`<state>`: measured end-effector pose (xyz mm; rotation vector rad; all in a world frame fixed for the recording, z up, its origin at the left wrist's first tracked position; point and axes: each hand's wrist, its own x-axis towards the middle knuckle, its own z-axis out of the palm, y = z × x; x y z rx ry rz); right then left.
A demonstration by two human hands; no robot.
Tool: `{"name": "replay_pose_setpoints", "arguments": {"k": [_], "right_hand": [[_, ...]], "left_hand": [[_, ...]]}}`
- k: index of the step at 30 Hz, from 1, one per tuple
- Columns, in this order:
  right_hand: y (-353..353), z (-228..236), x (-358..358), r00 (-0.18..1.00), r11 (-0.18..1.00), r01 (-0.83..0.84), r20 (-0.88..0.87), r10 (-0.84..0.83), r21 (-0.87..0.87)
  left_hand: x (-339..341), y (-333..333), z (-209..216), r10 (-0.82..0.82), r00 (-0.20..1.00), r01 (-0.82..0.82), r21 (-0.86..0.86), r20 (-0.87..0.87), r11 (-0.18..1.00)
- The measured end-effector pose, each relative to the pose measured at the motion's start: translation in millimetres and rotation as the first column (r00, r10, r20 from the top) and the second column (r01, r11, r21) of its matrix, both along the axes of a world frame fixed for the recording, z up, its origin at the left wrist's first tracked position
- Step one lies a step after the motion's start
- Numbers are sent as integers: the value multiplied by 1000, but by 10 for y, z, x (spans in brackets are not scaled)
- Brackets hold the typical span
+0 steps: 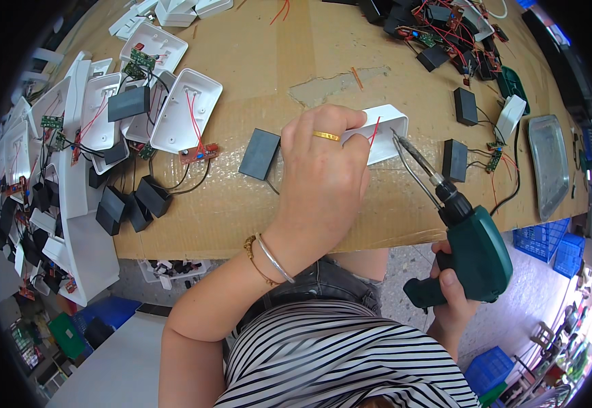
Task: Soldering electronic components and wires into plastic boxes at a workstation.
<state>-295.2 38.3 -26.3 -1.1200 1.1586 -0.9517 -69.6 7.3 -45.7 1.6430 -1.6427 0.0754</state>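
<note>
Head view: left hand (326,146) closes its bent fingers on the white shell (386,147) over the table (241,221); right hand (451,289) grips the green soldering gun (480,251); if this hand slips, the tip (405,143), possibly hot, could scorch shell or red wire (376,130).

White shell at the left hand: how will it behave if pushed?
The white shell is probably stiff and light for its size: it looks like a thin-walled, hollow plastic moulding. It seems unlikely to roll, given its boxy, straight-sided shape. The red wire inside looks thin, so it would likely flex if knocked.
</note>
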Motion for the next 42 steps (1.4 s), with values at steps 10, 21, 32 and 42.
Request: {"name": "replay_pose_setpoints", "arguments": {"k": [10, 21, 32, 42], "right_hand": [[-7, -57, 119, 997, 998, 59, -48, -60, -26], [-40, -23, 197, 985, 995, 97, -139, -101, -32], [-32, 67, 107, 988, 999, -21, -155, 26, 34], [-43, 97, 172, 989, 1000, 24, -145, -26, -16]], "left_hand": [[-4, 1, -14, 16, 1000, -16, -12, -2, 1000], [12, -11, -15, 13, 1000, -12, -34, 14, 999], [6, 3, -19, -1, 1000, 1, 3, 8, 1000], [3, 2, -16, -3, 1000, 3, 1, 2, 1000]]}}
